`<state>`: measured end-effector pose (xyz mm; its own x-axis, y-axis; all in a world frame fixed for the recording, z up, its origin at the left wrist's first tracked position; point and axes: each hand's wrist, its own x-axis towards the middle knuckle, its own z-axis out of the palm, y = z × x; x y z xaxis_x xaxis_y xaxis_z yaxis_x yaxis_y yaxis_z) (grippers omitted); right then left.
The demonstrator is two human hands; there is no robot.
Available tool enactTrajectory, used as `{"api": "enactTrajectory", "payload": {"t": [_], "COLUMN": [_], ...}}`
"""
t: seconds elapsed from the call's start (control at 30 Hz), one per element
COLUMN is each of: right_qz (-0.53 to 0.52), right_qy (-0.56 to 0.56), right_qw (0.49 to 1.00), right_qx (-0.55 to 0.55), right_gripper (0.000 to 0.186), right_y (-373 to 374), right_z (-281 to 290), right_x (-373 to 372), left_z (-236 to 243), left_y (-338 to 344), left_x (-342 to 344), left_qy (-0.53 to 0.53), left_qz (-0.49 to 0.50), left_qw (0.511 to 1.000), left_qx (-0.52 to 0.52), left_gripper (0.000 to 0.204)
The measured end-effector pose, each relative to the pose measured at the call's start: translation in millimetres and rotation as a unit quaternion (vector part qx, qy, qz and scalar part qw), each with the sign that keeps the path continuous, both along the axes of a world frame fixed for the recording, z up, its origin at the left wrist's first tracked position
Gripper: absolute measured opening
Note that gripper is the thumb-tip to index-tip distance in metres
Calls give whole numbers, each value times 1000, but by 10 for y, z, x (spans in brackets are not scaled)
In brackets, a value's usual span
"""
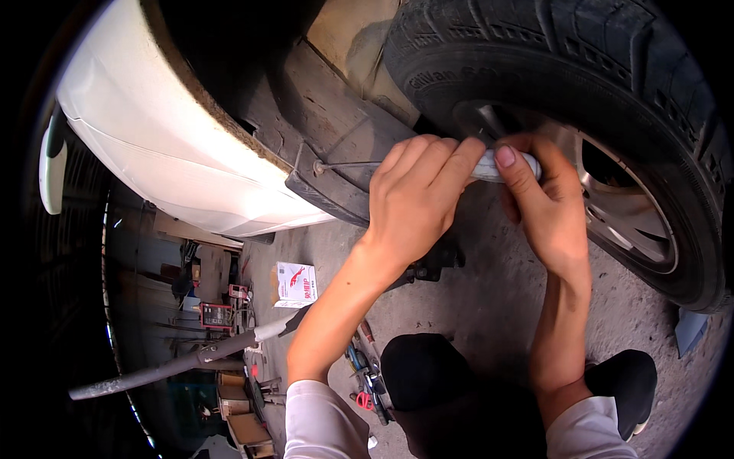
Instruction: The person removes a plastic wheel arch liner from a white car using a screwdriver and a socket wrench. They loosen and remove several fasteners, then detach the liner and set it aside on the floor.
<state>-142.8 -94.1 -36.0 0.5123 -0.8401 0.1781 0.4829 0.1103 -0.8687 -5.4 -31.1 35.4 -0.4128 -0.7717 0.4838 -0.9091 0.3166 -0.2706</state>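
Observation:
Both hands are closed on a screwdriver (pixel 493 166) with a pale, worn, thick handle and a thin metal shaft. My left hand (pixel 417 183) wraps around the front of the handle and part of the shaft. My right hand (pixel 544 195) grips the back end between thumb and fingers, and its fingers are slightly blurred. The shaft points left, its tip at a small round fastener (pixel 319 167) on the dark plastic wheel-arch liner (pixel 336 187). That liner borders the white car body panel (pixel 191 145). Just beyond my right hand is the wheel (pixel 489 53), turned outward.
A long jack handle (pixel 206 353) slants across the lower left. On the floor stand a white box (pixel 293 284), several hand tools (pixel 367 375) and red-handled pliers or scissors (pixel 364 401). Cardboard boxes (pixel 248 428) sit farther left. My knees (pixel 424 367) are below my hands.

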Motion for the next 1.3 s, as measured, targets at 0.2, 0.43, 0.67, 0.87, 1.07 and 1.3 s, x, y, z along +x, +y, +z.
{"api": "enactTrajectory", "payload": {"t": [0.2,0.43,0.67,0.87,1.07,1.3], "right_qz": [12,-30,-23,-39,1,-1], "right_qy": [-131,65,-67,-104,8,-104], "right_qw": [987,997,995,992,1000,991], "right_qx": [-91,-34,-71,-59,27,-89], "right_gripper": [22,33,22,24,33,25], "right_y": [-43,26,-22,55,56,27], "right_z": [-238,1,-142,-149,-37,-196], "right_x": [77,-14,54,97,-35,-15], "left_z": [70,-26,-41,42,-30,-94], "left_y": [65,42,36,101,130,173], "left_x": [-89,13,-44,2,41,-1], "left_qy": [23,10,54,32,23,2], "left_qz": [63,53,33,81,41,66], "left_qw": [996,998,998,995,999,997], "left_qx": [63,22,-24,52,-24,-39], "left_gripper": [32,33,33,33,33,33]}}
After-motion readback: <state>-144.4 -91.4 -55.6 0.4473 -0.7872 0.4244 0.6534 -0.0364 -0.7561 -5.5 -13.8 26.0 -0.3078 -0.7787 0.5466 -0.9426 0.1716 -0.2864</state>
